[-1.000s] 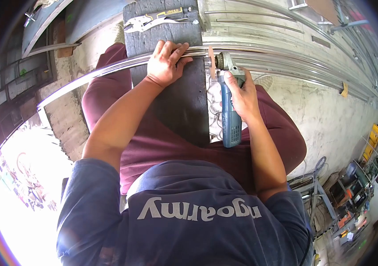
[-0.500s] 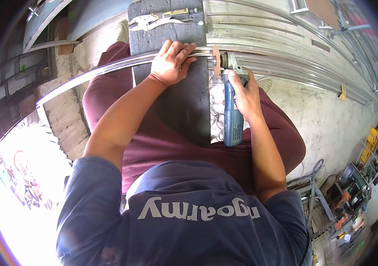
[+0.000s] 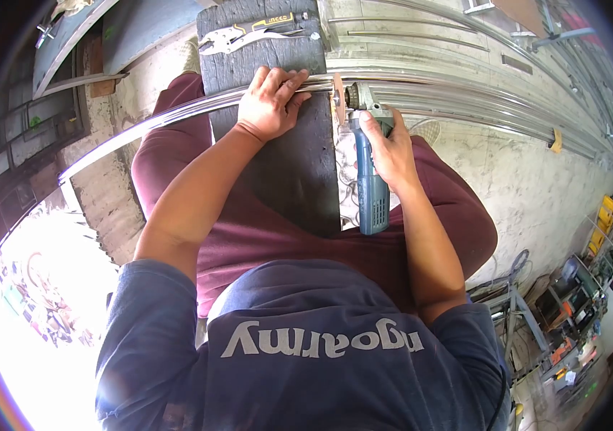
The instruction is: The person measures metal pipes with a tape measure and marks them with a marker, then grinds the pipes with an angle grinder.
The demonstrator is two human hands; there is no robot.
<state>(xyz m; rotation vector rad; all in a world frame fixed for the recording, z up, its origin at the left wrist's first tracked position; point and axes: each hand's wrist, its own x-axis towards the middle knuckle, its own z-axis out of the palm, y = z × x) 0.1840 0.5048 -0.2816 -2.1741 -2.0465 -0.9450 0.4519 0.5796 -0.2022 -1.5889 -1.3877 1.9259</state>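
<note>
My left hand (image 3: 270,104) is closed over a bundle of shiny metal tubes (image 3: 191,105), pressing it on the dark wooden bench (image 3: 288,165). The tubes run across the bench to both sides. On the right, my right hand (image 3: 390,147) is wrapped round the body of a blue angle grinder (image 3: 372,190), which points away from me. Its reddish disc (image 3: 339,98) stands upright across the tubes, just beyond the bench's right edge. Whether the disc touches them cannot be made out.
Locking pliers (image 3: 249,36) with a yellow mark lie at the bench's far end. More metal tubes (image 3: 407,21) lie on the floor at the upper right. A metal frame and mixed tools (image 3: 572,309) are at the lower right.
The grinder, its disc and my right hand have shifted slightly left in view. The bench, pliers and my left hand also appear slightly further left. Both hands keep their hold.
</note>
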